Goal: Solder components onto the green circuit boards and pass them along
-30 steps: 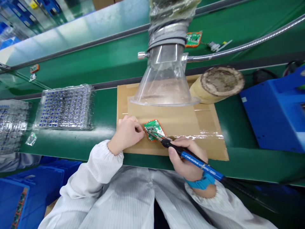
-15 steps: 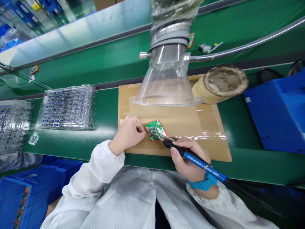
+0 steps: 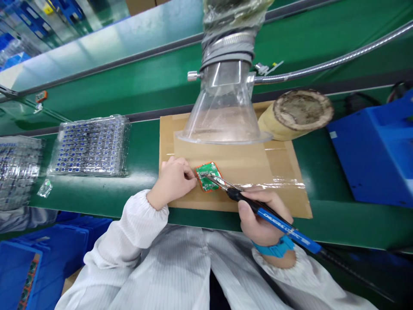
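Observation:
A green circuit board (image 3: 210, 182) with an orange rim lies flat on a sheet of cardboard (image 3: 232, 161). At the board's left edge my left hand (image 3: 176, 181) is closed, thumb and fingertips pinched together. Whatever sits in that pinch is too small or hidden to name. My right hand (image 3: 266, 219) grips a blue and black soldering iron (image 3: 284, 226) like a pen. Its thin metal tip slants down from the right and ends over the middle of the board. I cannot tell whether the tip touches the surface.
A clear funnel-shaped extractor hood (image 3: 226, 116) hangs behind the board. Beside it stands a round, stained pot (image 3: 271, 120). Clear trays of small blue parts (image 3: 90, 146) are stacked on the left; blue bins (image 3: 371, 150) stand right. A green conveyor belt (image 3: 145, 86) runs along the back.
My right hand and the soldering iron have shifted right, the tip drawing slightly across the board. Small parts on the back belt have moved left. My left hand stays at the board's edge.

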Tool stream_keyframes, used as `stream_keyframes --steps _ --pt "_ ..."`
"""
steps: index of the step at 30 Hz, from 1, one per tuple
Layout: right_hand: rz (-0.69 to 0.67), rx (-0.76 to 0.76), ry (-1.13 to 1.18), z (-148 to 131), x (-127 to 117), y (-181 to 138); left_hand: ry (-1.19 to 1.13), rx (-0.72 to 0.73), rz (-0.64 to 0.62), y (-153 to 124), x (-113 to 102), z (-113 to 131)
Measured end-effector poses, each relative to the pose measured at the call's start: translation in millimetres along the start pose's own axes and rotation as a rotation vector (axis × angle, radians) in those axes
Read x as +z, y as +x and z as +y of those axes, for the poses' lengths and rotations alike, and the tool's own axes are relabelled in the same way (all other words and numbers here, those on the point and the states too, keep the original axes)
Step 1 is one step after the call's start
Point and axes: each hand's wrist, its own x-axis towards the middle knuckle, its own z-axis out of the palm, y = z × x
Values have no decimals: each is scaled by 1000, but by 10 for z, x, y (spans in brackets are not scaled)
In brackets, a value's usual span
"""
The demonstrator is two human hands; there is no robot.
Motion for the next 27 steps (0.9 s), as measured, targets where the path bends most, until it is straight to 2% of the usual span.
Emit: stream_keyframes --steps 5,11,14,17,21,22,23,25,27 --pt "28 -38 34 -27 12 41 30 7 -9 10 -7 -19" --pt "265 -77 -59 49 -176 216 110 156 -48 -47 -7 -112" --pt "293 -20 -51 115 -273 264 134 216 -48 -69 -88 -143" --pt "281 9 -51 143 -289 268 -36 198 -141 -3 -273 -230" --pt "267 -53 -134 136 -258 273 -488 -63 -326 313 -578 -539" --pt "254 -55 -148 130 -255 276 -575 -135 -307 432 -655 -639" --pt "243 -56 -153 123 -256 278 -633 -199 -230 561 -734 -739" --pt "227 -57 -138 109 -262 277 -664 -292 60 834 -898 -916" --pt "210 -41 -117 97 -270 268 -626 -325 387 1104 -1057 -1028"
